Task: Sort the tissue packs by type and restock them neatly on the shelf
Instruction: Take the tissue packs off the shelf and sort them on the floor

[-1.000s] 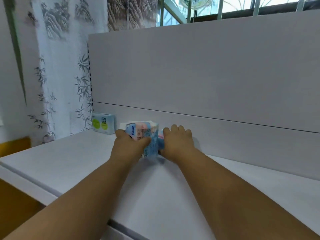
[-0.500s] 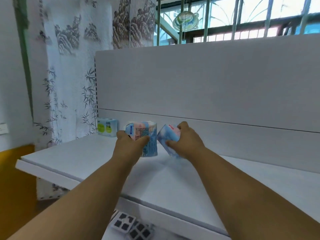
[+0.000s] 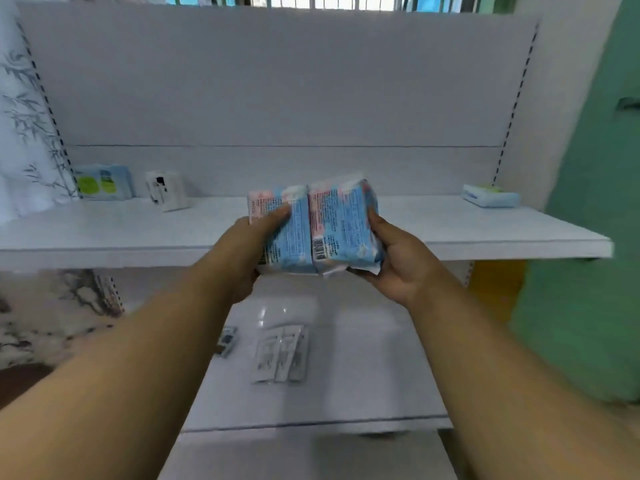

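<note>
Both hands, left hand (image 3: 242,251) and right hand (image 3: 398,261), grip blue-and-pink printed tissue packs (image 3: 311,226) pressed side by side above the shelf (image 3: 485,233).

Two pink-and-blue plastic tissue packs (image 3: 313,230), one blue-and-green tissue pack (image 3: 103,182), one white black-marked pack (image 3: 167,190), one flat light-blue pack (image 3: 490,195), three flat white sachets (image 3: 281,353).
</note>
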`<state>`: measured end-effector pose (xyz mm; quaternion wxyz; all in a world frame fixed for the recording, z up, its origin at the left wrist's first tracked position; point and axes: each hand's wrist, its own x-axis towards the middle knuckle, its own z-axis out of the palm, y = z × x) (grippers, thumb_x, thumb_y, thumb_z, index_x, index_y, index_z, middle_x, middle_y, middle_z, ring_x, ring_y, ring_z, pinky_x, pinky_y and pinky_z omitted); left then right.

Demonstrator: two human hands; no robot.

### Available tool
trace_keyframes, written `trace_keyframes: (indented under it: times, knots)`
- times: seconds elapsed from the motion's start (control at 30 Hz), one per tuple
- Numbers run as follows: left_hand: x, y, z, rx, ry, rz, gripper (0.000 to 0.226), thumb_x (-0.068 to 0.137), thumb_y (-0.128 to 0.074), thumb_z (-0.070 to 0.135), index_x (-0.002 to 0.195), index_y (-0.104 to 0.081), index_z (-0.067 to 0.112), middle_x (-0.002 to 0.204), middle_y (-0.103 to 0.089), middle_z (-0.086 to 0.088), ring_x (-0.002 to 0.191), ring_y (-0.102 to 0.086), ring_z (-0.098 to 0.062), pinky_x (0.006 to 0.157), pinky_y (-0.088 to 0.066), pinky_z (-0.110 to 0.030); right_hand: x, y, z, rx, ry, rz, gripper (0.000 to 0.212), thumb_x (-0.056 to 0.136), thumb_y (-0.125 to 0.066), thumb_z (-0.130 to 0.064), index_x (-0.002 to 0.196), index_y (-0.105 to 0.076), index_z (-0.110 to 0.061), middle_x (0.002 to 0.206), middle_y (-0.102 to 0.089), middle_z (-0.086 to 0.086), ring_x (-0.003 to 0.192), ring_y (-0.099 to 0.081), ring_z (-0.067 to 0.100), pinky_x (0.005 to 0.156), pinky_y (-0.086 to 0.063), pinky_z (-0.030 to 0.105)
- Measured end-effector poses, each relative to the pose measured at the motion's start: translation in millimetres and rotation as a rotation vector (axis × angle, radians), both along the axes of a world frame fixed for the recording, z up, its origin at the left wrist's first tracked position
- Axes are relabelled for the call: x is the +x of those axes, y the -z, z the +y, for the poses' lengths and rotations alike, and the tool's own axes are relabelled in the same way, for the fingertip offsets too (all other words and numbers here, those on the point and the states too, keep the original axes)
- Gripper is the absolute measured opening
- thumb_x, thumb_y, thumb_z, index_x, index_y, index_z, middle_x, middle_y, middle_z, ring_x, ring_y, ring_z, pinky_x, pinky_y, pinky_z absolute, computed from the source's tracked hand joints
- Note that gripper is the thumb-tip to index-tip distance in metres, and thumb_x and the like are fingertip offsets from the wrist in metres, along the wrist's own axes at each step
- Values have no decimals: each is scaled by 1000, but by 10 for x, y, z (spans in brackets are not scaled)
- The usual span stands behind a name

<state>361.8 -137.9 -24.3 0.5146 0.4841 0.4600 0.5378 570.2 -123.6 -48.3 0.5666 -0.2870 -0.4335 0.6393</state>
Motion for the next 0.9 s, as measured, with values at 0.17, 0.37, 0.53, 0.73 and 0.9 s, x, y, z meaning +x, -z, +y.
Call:
trace_keyframes:
  times: [0.17,0.37,0.53,0.73,0.9]
  knots:
    - [758,470,-555,-51,141,-16,25,95,-60,33,109,-66,14,98,-77,-7,87,-74,-22,76,-55,-37,653,431,-885,-28,219,-104,43,100,-44,-47,125,-64,-18,115,-72,6,106,-69,25,80,-58,38]
    - [1771,1135,-1418,-126,292,58,48,85,-71,41,121,-59,13,108,-74,-9,92,-74,-26,83,-58,-43,1574,1091,-2133,-91,409,-250,64,72,-73,-49,124,-58,-15,113,-73,8,98,-72,24,83,-59,40]
    - [2701,2117,-2373,-253,467,184,60,75,-76,50,122,-59,17,105,-75,-5,93,-74,-26,87,-56,-52,2468,2065,-3432,-354,585,-217,35,91,-67,-24,122,-55,-12,111,-72,11,95,-73,26,80,-60,46]
    - [3532,3423,-3294,-457,676,330,58,71,-80,45,118,-62,16,101,-76,-5,92,-74,-25,88,-57,-49,2845,3413,-4752,-640,837,-228,74,69,-82,-53,126,-48,-19,112,-71,1,94,-73,18,78,-61,44]
    - [3932,4334,-3523,-522,855,419,24,89,-70,28,110,-68,16,105,-75,-8,91,-74,-22,79,-59,-37,3019,4280,-5218,-761,973,-133,31,82,-77,-37,106,-63,-21,98,-75,-1,91,-74,21,76,-61,45]
